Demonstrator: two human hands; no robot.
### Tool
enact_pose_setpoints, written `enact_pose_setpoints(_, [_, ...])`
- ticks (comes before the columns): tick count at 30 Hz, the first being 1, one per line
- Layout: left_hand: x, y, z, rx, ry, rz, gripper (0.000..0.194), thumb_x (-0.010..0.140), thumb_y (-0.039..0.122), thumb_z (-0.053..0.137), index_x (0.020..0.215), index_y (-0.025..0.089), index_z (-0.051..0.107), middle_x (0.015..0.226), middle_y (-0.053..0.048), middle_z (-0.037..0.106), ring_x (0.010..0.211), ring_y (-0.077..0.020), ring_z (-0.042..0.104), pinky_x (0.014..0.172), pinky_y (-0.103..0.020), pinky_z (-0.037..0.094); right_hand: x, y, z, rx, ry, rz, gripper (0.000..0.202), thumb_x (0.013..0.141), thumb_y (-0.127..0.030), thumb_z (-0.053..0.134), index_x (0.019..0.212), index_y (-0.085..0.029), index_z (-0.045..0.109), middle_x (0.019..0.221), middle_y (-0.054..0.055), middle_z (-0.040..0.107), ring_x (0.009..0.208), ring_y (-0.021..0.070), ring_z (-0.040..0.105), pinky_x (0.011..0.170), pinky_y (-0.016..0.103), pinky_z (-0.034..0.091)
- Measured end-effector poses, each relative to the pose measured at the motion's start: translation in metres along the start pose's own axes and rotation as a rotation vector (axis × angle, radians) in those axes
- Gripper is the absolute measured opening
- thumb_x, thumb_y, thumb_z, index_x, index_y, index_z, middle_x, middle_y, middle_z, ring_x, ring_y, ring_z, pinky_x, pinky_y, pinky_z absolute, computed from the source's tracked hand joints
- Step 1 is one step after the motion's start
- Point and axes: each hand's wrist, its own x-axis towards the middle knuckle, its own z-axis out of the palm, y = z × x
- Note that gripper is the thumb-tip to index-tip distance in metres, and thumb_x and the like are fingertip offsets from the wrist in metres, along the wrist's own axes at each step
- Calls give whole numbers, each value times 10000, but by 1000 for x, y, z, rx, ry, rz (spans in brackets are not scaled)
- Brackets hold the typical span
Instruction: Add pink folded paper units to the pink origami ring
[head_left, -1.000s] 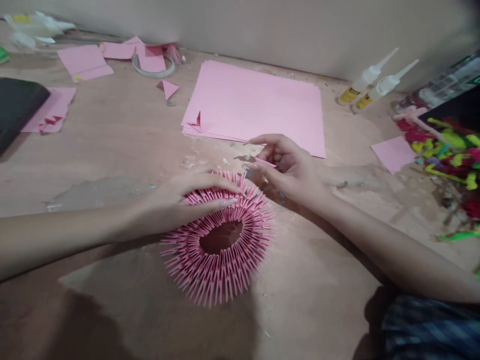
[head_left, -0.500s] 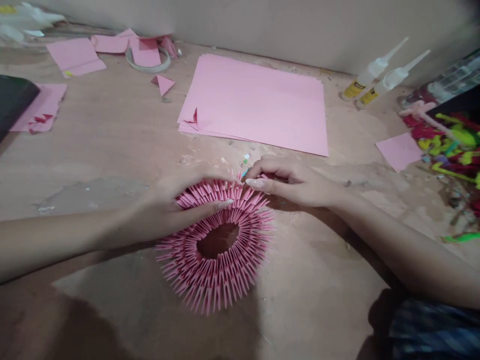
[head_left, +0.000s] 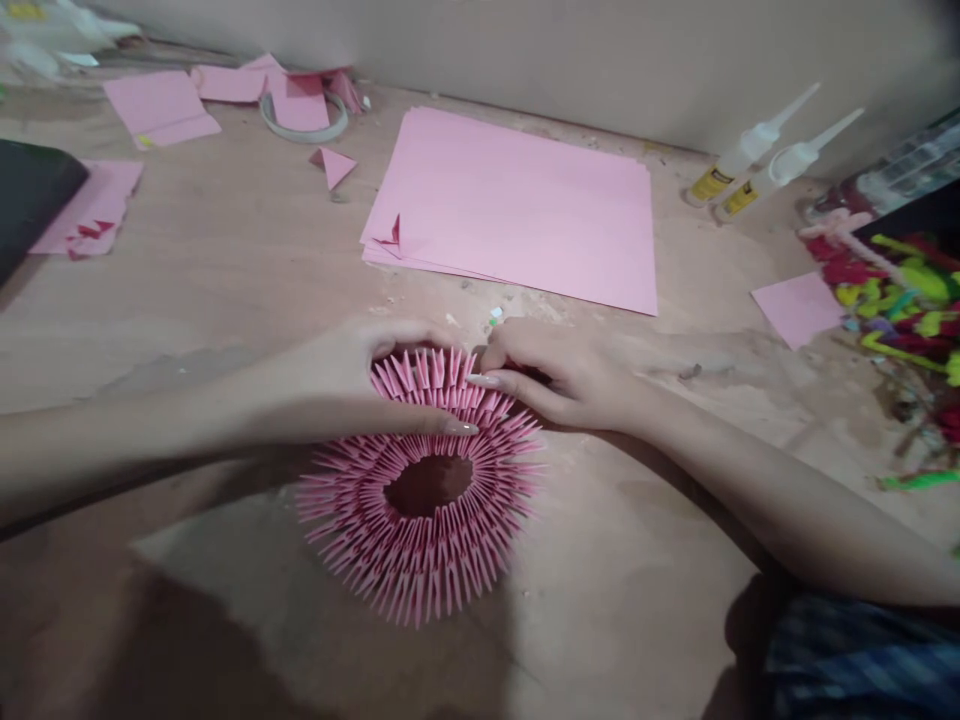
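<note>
Since a second ago, the right hand has moved in to the far right edge of the pink modular-origami ring, and the left thumb has slid toward the ring's inner opening. Now the left hand is spreading moderately wide, clasping the ring between its thumb on top and its fingers behind the far points. The right hand is closing narrowly, thumb and curled fingers pinching at those points; whether a loose folded piece is between them cannot be told. The ring is resting on the counter between and nearer than the hands. Pink paper sheets are lying beyond both hands, and glue bottles are standing farther right.
</note>
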Motion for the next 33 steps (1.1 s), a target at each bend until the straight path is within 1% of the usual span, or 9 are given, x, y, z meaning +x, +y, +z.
enact_pose_setpoints(4, [7, -14, 5, -10, 20, 87, 696, 930, 877, 928, 1407, 370, 912, 1277, -21, 916, 1317, -363, 845, 1318, -528, 677, 4, -4, 1, 54, 43, 62, 473, 1257, -675, 677, 1076, -246, 762, 1043, 48, 824, 967, 216, 723, 983, 389, 574])
enact_pose_setpoints(8, [1, -15, 8, -182, 44, 141, 667, 972, 713, 956, 1513, 341, 836, 1501, -29, 882, 1401, -312, 845, 1290, -429, 703, 4, -9, -2, 112, 155, 228, 502, 1268, -706, 614, 1174, -258, 820, 1199, 83, 835, 1137, 247, 760, 1104, 434, 619])
enact_pose_setpoints(10, [-4, -9, 7, -291, 28, 136, 723, 978, 535, 960, 1638, 344, 733, 1717, -46, 779, 1488, -288, 825, 1294, -389, 704, 3, -8, 0, 179, 239, 269, 465, 1253, -701, 655, 1174, -270, 810, 1172, 69, 801, 1149, 241, 763, 1051, 412, 645])
enact_pose_setpoints(13, [-8, 2, 1, -313, 25, 149, 744, 978, 361, 902, 1686, 329, 676, 1952, -68, 547, 1561, -270, 784, 1337, -370, 677, 4, -5, 4, 359, 328, 370, 426, 1163, -677, 828, 1300, -278, 767, 1043, 9, 746, 870, 180, 726, 774, 338, 632])
enact_pose_setpoints(15, [-8, 4, -3, -248, 9, 195, 575, 1018, 374, 862, 1580, 298, 769, 1852, -74, 664, 1519, -267, 795, 1368, -401, 651, 5, -4, 6, 438, 389, 458, 455, 1083, -620, 945, 1301, -263, 765, 968, -11, 748, 719, 153, 664, 633, 325, 564])
enact_pose_setpoints(17, [-5, 2, -7, -183, -68, 242, 313, 1070, 404, 810, 1347, 289, 901, 1507, -47, 883, 1391, -258, 844, 1337, -416, 658, 6, -4, 7, 466, 463, 506, 404, 1012, -538, 1029, 1163, -238, 803, 910, 2, 774, 731, 163, 700, 633, 332, 561])
enact_pose_setpoints(20, [-1, -4, -9, -181, -134, 279, 215, 1079, 388, 770, 1062, 299, 965, 1101, -13, 929, 1180, -247, 891, 1208, -386, 699, 7, -6, 7, 474, 503, 499, 326, 937, -433, 1085, 1047, -217, 867, 874, 16, 810, 770, 173, 735, 663, 334, 586])
enact_pose_setpoints(27, [-7, -7, -3, -129, -30, 218, 272, 1111, 550, 838, 1131, 325, 991, 1121, -14, 943, 1133, -247, 892, 1228, -376, 689, 7, -9, 5, 555, 478, 594, 312, 1098, -398, 924, 1359, -234, 882, 1050, 33, 880, 763, 124, 720, 600, 258, 532])
enact_pose_setpoints(33, [-11, -8, 10, -132, 58, 244, 458, 1173, 721, 763, 1213, 314, 969, 1257, -32, 932, 1301, -278, 861, 1393, -418, 602, 7, -5, 5, 424, 446, 579, 272, 1043, -446, 964, 1060, -222, 813, 871, 8, 775, 694, 129, 671, 596, 288, 537])
